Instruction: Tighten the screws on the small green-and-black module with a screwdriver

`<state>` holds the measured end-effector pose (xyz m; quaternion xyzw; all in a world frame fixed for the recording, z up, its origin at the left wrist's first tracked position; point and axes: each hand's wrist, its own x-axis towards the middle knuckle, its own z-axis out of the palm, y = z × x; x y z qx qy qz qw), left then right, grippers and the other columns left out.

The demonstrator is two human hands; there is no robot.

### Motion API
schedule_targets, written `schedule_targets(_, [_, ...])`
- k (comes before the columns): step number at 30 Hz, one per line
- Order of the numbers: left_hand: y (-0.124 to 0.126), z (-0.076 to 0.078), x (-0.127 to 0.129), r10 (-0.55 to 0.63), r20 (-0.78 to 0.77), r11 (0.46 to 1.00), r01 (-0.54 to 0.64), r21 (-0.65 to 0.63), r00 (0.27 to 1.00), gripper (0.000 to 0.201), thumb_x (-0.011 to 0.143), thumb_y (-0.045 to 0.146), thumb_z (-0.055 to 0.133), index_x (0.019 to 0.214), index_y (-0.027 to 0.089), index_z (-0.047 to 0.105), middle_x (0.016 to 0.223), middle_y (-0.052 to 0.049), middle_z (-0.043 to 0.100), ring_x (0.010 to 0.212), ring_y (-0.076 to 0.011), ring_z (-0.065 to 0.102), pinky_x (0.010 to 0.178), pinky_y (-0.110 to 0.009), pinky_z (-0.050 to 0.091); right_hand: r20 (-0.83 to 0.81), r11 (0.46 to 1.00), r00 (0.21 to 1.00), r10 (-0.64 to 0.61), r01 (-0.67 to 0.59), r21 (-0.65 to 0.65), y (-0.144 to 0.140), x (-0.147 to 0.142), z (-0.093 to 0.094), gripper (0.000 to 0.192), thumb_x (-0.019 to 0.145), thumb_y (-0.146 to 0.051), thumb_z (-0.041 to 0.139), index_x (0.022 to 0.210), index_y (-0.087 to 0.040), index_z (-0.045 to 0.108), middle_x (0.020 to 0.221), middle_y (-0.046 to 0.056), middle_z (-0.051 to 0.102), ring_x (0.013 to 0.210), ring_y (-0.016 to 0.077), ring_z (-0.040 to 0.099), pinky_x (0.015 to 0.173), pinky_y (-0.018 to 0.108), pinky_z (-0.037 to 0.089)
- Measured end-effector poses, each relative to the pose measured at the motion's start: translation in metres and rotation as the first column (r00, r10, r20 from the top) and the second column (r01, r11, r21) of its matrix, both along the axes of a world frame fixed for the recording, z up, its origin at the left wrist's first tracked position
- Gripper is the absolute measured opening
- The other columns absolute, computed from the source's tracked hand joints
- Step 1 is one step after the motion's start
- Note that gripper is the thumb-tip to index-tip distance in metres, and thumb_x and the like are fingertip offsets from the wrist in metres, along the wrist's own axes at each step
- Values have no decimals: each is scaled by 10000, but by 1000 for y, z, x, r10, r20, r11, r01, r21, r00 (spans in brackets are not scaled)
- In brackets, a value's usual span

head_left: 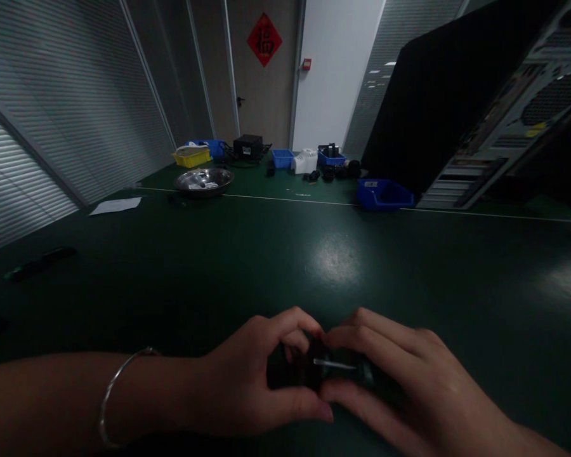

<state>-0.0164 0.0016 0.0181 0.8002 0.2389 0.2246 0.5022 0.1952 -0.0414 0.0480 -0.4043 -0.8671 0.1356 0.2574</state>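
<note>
Right, both hands pinch a small black part (321,371) at bottom centre, just above the green counter (285,266). Left hand (261,381) and right hand (409,387) fingers closed on it. Looks light, rigid, plastic; thin metal pin across it probably bends, so grip the body.

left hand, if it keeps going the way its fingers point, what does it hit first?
The left hand points rightward across the green table, and its fingertips already meet a small dark part with a thin metal pin, held against the right hand. It would probably hit that first; depth is unclear in the dim light.
</note>
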Motion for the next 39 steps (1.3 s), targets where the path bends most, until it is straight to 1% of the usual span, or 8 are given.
schedule_targets(5, [1,5,1,-52,6,991,52,-122,999,376,823,297,666,1132,161,502,903,-56,679,786,-159,619,740,-293,482,-149,997,987,-54,45,-63,2,3,4,111,877,-214,610,988,-229,608,812,6,663,698,137,660,573,215,537])
schedule_targets(9, [1,3,1,-72,84,961,92,-262,994,367,867,196,578,1206,146,448,1045,-121,667,925,-191,634,849,-365,491,-189,981,974,-123,90,-174,5,2,1,106,893,-181,565,967,-235,618,836,9,680,742,141,672,617,227,553])
schedule_targets(13, [3,1,4,-56,203,905,135,-402,978,346,856,122,556,1186,169,460,991,-69,628,879,-161,630,851,-363,495,-236,956,957,-168,100,-274,8,0,-6,122,881,-196,575,987,-233,621,883,15,705,802,162,682,660,252,570])
schedule_targets(16, [4,0,6,-29,263,877,151,-456,964,335,847,87,543,1163,189,497,979,-38,593,851,-133,613,836,-329,497,-262,933,946,-191,92,-348,9,-2,-9,90,880,-210,580,964,-227,607,892,19,707,816,172,683,673,262,574])
schedule_targets(20, [4,-2,5,-20,282,871,155,-466,959,328,854,93,543,1166,193,519,1058,-56,574,860,-131,604,839,-329,493,-298,911,935,-192,57,-407,8,-4,-11,44,877,-205,574,916,-223,584,864,13,705,825,172,684,697,258,570])
schedule_targets(25, [5,-6,4,-27,293,874,165,-457,956,278,903,154,511,1180,166,522,1032,-68,577,835,-133,602,822,-329,481,-320,900,931,-178,24,-434,8,-6,-11,41,885,-189,563,911,-221,570,833,-3,693,826,154,683,715,237,556])
schedule_targets(35, [3,-6,4,12,246,865,114,-489,969,220,897,130,506,1112,163,540,1074,-79,597,775,-110,621,786,-305,475,-280,911,939,-198,71,-407,8,-5,-12,41,884,-196,561,911,-225,571,864,-4,691,797,150,674,683,231,550])
schedule_targets(39, [3,-5,3,41,202,865,66,-498,979,229,878,120,524,1101,158,555,1025,-74,618,759,-110,612,767,-293,465,-276,910,938,-209,83,-405,7,-3,-14,35,894,-229,561,926,-228,574,873,2,687,800,155,670,682,240,548])
